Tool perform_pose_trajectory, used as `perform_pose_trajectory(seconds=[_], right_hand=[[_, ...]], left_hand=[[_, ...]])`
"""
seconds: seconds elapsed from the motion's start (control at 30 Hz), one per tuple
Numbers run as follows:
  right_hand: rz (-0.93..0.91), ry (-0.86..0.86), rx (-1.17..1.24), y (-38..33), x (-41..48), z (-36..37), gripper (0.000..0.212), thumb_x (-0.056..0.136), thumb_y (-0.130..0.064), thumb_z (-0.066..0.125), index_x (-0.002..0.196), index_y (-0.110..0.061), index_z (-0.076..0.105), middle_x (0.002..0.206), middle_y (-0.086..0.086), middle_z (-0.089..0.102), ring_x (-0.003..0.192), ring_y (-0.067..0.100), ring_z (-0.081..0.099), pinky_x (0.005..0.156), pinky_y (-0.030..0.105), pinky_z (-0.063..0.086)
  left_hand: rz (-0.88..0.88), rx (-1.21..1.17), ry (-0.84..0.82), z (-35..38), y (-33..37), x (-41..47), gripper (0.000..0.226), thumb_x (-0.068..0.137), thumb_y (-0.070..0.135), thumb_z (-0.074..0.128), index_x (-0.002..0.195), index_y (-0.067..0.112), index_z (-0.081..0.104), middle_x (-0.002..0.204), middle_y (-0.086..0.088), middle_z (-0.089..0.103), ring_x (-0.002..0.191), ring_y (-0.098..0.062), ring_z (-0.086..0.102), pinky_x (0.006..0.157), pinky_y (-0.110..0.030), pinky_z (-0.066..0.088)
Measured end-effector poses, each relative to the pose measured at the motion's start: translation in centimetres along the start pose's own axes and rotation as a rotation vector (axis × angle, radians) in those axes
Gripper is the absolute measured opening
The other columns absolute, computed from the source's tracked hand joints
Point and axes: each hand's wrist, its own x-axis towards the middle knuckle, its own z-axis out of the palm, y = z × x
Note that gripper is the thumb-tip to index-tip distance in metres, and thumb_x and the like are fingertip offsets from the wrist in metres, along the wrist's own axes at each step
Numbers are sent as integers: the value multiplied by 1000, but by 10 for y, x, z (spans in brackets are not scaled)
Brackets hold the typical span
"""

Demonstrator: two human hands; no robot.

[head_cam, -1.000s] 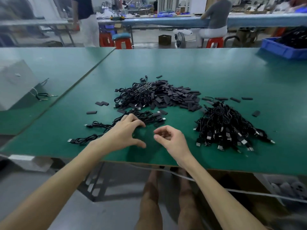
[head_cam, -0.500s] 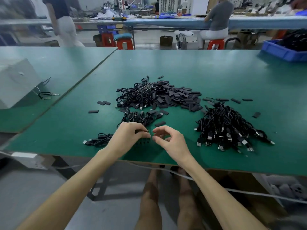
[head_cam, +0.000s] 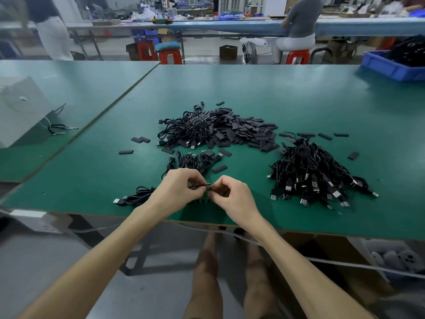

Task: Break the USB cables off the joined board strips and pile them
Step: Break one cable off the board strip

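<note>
Though tiny, dark board strip (head_cam: 208, 187) in right hand (head_cam: 232, 196), cable (head_cam: 196, 186) in left hand (head_cam: 177, 192).

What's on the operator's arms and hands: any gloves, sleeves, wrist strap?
Nothing worn that shows. The left hand and right hand are ungloved. The left forearm and right forearm are bare to the frame's edge, no sleeve in view. No watch, ring, wrist strap or markings visible.
</note>
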Motion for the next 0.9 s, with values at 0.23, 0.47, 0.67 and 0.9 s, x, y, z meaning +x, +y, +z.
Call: perform_pose_trajectory(seconds=[0.23, 0.47, 0.67, 0.9], right_hand=[[44, -24, -1, 0, 2, 1, 21, 89, -17, 76, 79, -21, 58, 70, -14, 56, 59, -1, 47, 57, 15, 35], [80, 40, 175, 3, 2, -3, 22, 93, -19, 74, 80, -24, 58, 74, -8, 60, 61, -4, 51, 61, 13, 41], [183, 281, 566, 13, 6, -13, 8, 104, -12, 59, 98, -15, 62, 94, -3, 69, 78, 3, 62, 78, 27, 52], [151, 331, 897, 9, 10, -14, 12, 111, -7, 39, 104, -10, 49, 111, 12, 77, 113, 23, 70, 95, 38, 55]], left_hand=[[-43, -18, 42, 6, 7, -1, 7, 87, 20, 77, 91, 25, 74, 86, 11, 69, 82, -1, 64, 77, -27, 56], [-1, 92, 112, 13, 14, -4, 3, 92, 23, 72, 92, 23, 69, 90, 12, 58, 84, -6, 61, 79, -34, 56], [99, 352, 227, -7, -14, -19, 4, 96, 16, 67, 94, 13, 66, 96, 3, 56, 78, -22, 60, 66, -36, 51], [18, 501, 282, -20, -45, -24, 5, 95, 13, 66, 94, 10, 63, 98, -4, 57, 90, -28, 59, 90, -39, 44]])
